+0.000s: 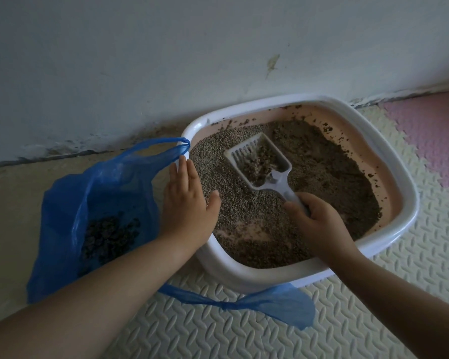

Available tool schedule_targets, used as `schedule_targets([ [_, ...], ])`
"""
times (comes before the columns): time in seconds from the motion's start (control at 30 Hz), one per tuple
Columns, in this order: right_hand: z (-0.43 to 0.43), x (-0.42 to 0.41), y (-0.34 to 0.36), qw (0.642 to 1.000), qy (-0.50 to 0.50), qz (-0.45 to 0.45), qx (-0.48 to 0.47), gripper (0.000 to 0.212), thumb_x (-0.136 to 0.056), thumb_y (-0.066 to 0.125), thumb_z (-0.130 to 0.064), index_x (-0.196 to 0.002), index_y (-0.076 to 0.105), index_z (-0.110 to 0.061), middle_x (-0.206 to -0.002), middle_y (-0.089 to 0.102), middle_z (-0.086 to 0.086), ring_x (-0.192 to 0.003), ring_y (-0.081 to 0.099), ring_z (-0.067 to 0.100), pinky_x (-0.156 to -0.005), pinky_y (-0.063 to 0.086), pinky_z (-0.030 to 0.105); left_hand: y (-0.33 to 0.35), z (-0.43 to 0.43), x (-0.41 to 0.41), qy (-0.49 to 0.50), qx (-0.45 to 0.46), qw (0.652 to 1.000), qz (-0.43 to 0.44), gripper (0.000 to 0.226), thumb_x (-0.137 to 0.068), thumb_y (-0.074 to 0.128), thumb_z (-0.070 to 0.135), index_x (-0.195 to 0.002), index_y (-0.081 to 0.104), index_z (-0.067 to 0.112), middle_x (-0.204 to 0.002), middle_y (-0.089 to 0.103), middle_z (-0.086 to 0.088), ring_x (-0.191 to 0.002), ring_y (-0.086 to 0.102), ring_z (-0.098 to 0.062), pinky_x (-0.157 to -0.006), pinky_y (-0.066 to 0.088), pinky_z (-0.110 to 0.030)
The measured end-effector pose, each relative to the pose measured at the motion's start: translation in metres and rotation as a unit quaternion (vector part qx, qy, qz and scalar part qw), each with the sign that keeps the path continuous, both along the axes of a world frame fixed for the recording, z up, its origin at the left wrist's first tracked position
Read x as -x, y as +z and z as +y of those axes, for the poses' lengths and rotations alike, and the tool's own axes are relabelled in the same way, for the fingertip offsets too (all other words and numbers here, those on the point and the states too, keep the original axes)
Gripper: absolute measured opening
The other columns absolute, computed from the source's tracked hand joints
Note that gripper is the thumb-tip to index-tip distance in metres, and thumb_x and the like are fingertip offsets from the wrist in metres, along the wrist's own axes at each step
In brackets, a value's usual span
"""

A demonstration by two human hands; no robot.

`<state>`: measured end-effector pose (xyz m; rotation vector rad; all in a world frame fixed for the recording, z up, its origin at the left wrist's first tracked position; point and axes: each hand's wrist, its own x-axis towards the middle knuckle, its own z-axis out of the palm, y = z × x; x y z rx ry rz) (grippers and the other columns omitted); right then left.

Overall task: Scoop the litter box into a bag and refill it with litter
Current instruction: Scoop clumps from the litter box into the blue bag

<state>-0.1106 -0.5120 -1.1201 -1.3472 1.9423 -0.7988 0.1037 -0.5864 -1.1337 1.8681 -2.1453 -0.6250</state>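
Observation:
A white-rimmed litter box (389, 161) with a pink inner wall stands on the floor against the wall, holding grey-brown litter (329, 177). My right hand (319, 224) grips the handle of a white slotted scoop (259, 161), which holds clumped litter just above the surface. My left hand (189, 203) lies flat with straight fingers on the box's left rim. An open blue plastic bag (93, 198) sits left of the box, with dark scooped clumps (109, 237) inside. One bag handle hooks near the box's far left corner.
A pale wall with a stained base runs behind the box. Cream foam floor mats (218, 330) lie under and in front of it, with a pink mat (436, 141) to the right. The bag's other handle (277, 304) trails along the box's front.

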Motion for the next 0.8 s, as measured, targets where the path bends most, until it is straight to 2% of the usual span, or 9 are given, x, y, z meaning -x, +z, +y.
schedule_targets([
  [0.1,0.001,0.004,0.001,1.000,0.003,0.007,-0.007,0.015,-0.095,0.053,-0.030,-0.085,0.060,-0.022,-0.056,0.048,-0.004,-0.043,0.040,0.003,-0.042,0.032,0.018,0.002,-0.006,0.008,0.020,0.012,0.999,-0.022,0.071,-0.099,0.026,0.044,-0.151,-0.007,0.008,-0.158,-0.016,-0.005,-0.145,-0.015,-0.023,-0.117,-0.003,-0.037],
  [0.17,0.003,0.007,0.001,1.000,0.001,0.015,-0.009,0.016,-0.094,0.053,-0.032,-0.086,0.061,-0.021,-0.057,0.049,-0.002,-0.047,0.045,0.009,-0.047,0.040,0.034,0.001,-0.009,0.010,0.009,0.021,0.999,-0.035,0.070,-0.099,0.025,0.045,-0.151,-0.005,0.009,-0.159,-0.013,-0.005,-0.145,-0.014,-0.025,-0.117,-0.003,-0.037],
  [0.23,0.003,0.010,0.001,1.000,-0.008,0.005,-0.017,0.019,-0.094,0.053,-0.033,-0.086,0.061,-0.019,-0.058,0.050,0.000,-0.050,0.048,0.015,-0.049,0.041,0.039,-0.003,-0.011,0.008,-0.005,0.028,0.998,-0.062,0.071,-0.098,0.028,0.045,-0.152,-0.001,0.010,-0.160,-0.010,-0.005,-0.145,-0.014,-0.026,-0.118,-0.003,-0.038],
  [0.33,0.004,0.013,0.000,0.999,-0.009,0.007,-0.033,0.019,-0.094,0.054,-0.034,-0.085,0.062,-0.019,-0.057,0.048,-0.002,-0.048,0.043,0.011,-0.049,0.036,0.032,-0.007,-0.011,0.008,-0.010,0.050,0.995,-0.080,0.069,-0.097,0.029,0.045,-0.152,0.005,0.010,-0.160,-0.006,-0.005,-0.145,-0.014,-0.025,-0.119,-0.001,-0.041],
  [0.43,0.003,0.016,0.000,0.999,-0.028,-0.022,-0.034,0.020,-0.094,0.054,-0.034,-0.082,0.061,-0.020,-0.057,0.046,-0.002,-0.047,0.041,0.009,-0.050,0.035,0.032,-0.008,-0.014,0.011,-0.015,0.072,0.995,-0.063,0.064,-0.098,0.021,0.045,-0.152,0.011,0.012,-0.160,-0.004,-0.003,-0.146,-0.014,-0.020,-0.119,-0.002,-0.043],
  [0.53,0.004,0.016,-0.002,0.999,-0.013,0.004,-0.040,0.019,-0.094,0.053,-0.034,-0.085,0.063,-0.021,-0.056,0.046,-0.004,-0.043,0.038,0.004,-0.049,0.033,0.029,-0.007,-0.017,0.015,-0.011,0.067,0.997,-0.042,0.068,-0.094,0.010,0.049,-0.152,0.010,0.013,-0.160,-0.006,-0.002,-0.145,-0.015,-0.018,-0.119,-0.004,-0.043],
  [0.67,0.003,0.015,-0.002,0.999,-0.002,-0.015,-0.046,0.019,-0.094,0.053,-0.034,-0.085,0.062,-0.020,-0.058,0.046,-0.002,-0.046,0.040,0.006,-0.050,0.034,0.030,-0.006,-0.019,0.021,0.008,0.053,0.998,-0.026,0.062,-0.099,0.012,0.047,-0.152,0.012,0.015,-0.160,-0.004,0.000,-0.145,-0.014,-0.015,-0.118,-0.004,-0.042],
  [0.73,0.002,0.017,-0.002,0.997,-0.017,-0.052,-0.051,0.019,-0.094,0.054,-0.033,-0.087,0.064,-0.019,-0.060,0.047,0.001,-0.049,0.041,0.010,-0.052,0.034,0.032,-0.006,-0.021,0.021,0.021,0.072,0.997,0.023,0.058,-0.099,0.016,0.044,-0.149,0.025,0.015,-0.160,0.008,-0.001,-0.147,-0.005,-0.016,-0.119,0.005,-0.045],
  [0.8,0.002,0.019,-0.001,0.994,-0.047,-0.086,-0.038,0.022,-0.094,0.053,-0.035,-0.084,0.063,-0.017,-0.062,0.046,0.003,-0.052,0.040,0.015,-0.054,0.033,0.034,-0.005,-0.020,0.019,0.049,0.099,0.982,0.157,0.052,-0.096,0.026,0.039,-0.138,0.045,0.017,-0.154,0.029,0.002,-0.145,0.015,-0.014,-0.117,0.019,-0.047],
])
